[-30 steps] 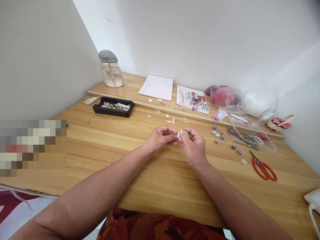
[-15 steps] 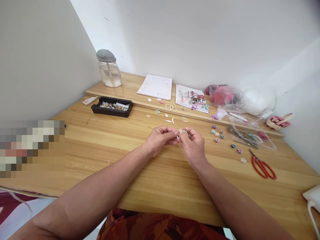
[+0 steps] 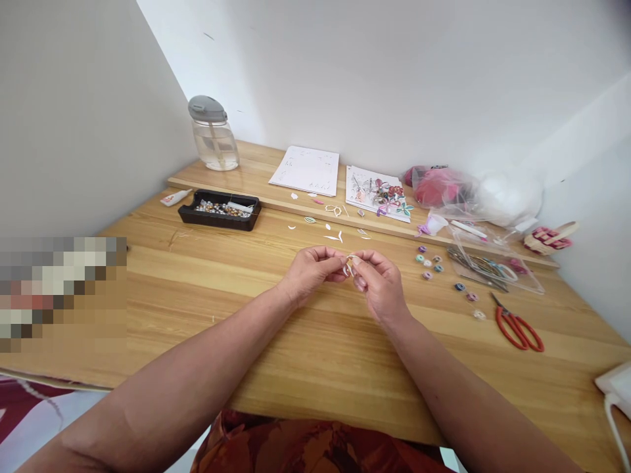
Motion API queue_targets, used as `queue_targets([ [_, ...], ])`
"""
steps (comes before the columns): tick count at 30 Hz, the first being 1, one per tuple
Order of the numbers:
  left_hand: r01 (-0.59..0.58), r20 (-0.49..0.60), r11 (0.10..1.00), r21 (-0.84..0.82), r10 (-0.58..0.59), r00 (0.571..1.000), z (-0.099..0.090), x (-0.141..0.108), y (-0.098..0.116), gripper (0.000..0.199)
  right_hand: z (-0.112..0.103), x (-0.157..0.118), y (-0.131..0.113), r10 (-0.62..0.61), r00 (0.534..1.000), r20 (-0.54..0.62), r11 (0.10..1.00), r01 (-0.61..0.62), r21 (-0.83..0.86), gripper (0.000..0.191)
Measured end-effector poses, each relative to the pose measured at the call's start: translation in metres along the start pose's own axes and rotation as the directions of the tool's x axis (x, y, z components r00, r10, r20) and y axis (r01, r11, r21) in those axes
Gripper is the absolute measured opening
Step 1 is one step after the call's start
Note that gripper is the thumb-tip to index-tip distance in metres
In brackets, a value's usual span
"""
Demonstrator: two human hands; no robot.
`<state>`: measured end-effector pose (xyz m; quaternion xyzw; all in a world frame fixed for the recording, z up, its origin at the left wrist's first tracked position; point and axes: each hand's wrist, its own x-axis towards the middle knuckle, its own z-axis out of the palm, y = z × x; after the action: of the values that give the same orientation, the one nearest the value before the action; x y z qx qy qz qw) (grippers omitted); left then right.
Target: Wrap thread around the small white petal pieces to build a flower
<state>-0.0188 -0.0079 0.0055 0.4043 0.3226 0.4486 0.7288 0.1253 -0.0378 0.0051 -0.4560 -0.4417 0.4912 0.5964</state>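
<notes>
Above the middle of the wooden table, my left hand (image 3: 315, 270) and my right hand (image 3: 378, 281) meet fingertip to fingertip. Between them is a small white curved piece (image 3: 349, 269), pinched by both thumbs and forefingers. Part of it lies hidden behind the fingers, and its exact kind is too small to make out. Just beyond the hands lie small white leaf-shaped cutouts (image 3: 335, 236), a green-edged leaf piece (image 3: 309, 220) and a pale flower-shaped outline (image 3: 333, 210).
Orange-handled scissors (image 3: 517, 325) and several small thread bobbins (image 3: 428, 263) lie to the right. At the left are a black tray (image 3: 217, 220) of beads, a glue tube (image 3: 175, 197) and a water bottle (image 3: 214, 141). Paper sheets (image 3: 305, 172) rest on the raised back ledge.
My fingers have shifted on the small piece, and more of its white curve now shows between them. The green edge by my right thumb is no longer visible.
</notes>
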Motion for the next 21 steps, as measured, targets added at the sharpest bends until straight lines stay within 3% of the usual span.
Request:
queue_targets([
  [12, -0.048, -0.025, 0.993, 0.109, 0.051, 0.998, 0.0031, -0.0017, 0.0018, 0.027, 0.0005, 0.0033, 0.0077, -0.037, 0.998, -0.057, 0.999, 0.035, -0.038, 0.019],
  [21, -0.002, 0.021, 1.0, -0.011, 0.002, 1.0, -0.0003, -0.0002, -0.0029, 0.027, 0.0024, 0.003, 0.0051, -0.04, 0.997, -0.069, 0.998, 0.037, -0.042, 0.019],
])
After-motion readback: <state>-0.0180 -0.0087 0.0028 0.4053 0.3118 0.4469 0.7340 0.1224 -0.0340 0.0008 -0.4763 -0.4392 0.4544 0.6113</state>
